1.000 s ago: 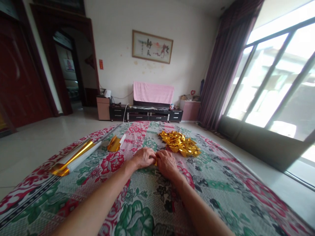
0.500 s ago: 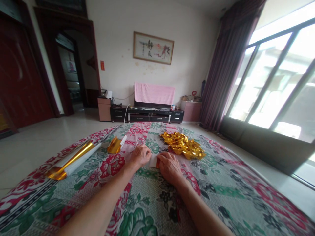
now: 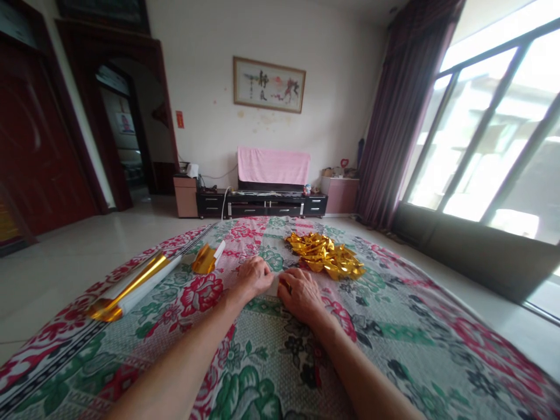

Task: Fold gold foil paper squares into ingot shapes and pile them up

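Observation:
Close together on the flowered cloth are my left hand (image 3: 255,276) and my right hand (image 3: 303,295). Between them is a small piece of gold foil paper (image 3: 272,289), white on its back, mostly hidden by my fingers. My left fingers are closed at its left edge. My right fingers curl over its other side, with a glint of gold showing beneath them. Just beyond my right hand lies a heap of folded gold foil pieces (image 3: 326,256). To the left of my left hand sits a small stack of gold paper (image 3: 204,259), curling up white at one side.
Farther left lies a long, loosely rolled gold and white sheet (image 3: 140,286). The patterned cloth (image 3: 245,385) covers the rounded table. Beyond it stand a low black cabinet (image 3: 249,210) and a pink cloth (image 3: 273,165) over a screen. A window (image 3: 476,140) is at right.
My left hand has shifted slightly right, closer to my right hand. Less of the foil paper's gold side shows now. The heap and the other papers lie as before.

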